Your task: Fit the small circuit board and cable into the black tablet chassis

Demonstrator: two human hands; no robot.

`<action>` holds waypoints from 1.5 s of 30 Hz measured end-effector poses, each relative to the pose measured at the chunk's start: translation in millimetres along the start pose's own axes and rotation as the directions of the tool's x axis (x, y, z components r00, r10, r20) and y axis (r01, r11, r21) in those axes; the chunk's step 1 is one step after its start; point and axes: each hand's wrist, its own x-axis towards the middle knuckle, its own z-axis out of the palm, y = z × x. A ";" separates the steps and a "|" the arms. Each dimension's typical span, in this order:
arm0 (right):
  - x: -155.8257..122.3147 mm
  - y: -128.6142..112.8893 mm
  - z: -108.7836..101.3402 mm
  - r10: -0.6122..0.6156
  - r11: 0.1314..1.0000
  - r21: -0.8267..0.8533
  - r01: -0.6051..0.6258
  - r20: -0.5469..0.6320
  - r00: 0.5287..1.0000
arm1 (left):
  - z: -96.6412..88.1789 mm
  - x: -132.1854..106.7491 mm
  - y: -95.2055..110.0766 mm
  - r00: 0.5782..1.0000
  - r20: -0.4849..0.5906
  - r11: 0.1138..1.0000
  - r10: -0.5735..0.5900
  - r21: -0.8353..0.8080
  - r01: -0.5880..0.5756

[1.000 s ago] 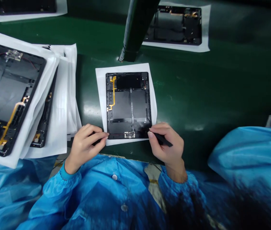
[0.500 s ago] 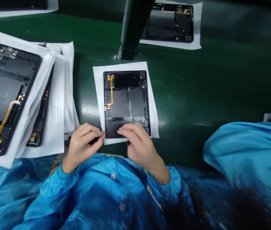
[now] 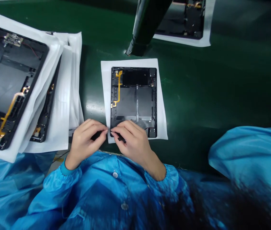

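An opened tablet (image 3: 145, 102), its battery and a yellow flex cable (image 3: 119, 88) exposed, lies on a white foam sheet (image 3: 105, 80) before me. My left hand (image 3: 87, 137) is at the tablet's lower left corner, thumb and fingertips pinched together just outside the frame. My right hand (image 3: 134, 142) reaches over the lower edge, its thumb and index finger pinched at the same corner. Whatever sits in either pinch is too small or hidden to name. A small black piece shows under the right fingers, and I cannot tell whether it is held.
On the left rises a stack of opened tablets (image 3: 6, 83) between white foam sheets (image 3: 65, 95). A dark post (image 3: 147, 28) stands beyond my work, near another tablet (image 3: 185, 22). Blue sleeves of a co-worker (image 3: 248, 153) are at the right, on the green table (image 3: 197, 95).
My right hand has slid left along the tablet's lower edge to the corner, close to my left hand. The whole view has shifted slightly.
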 end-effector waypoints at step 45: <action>-17.0 7.8 7.0 0.041 0.989 0.145 -0.027 -0.091 0.995 | 8.2 -2.3 -5.0 0.993 0.117 1.000 0.006 -0.018 -0.004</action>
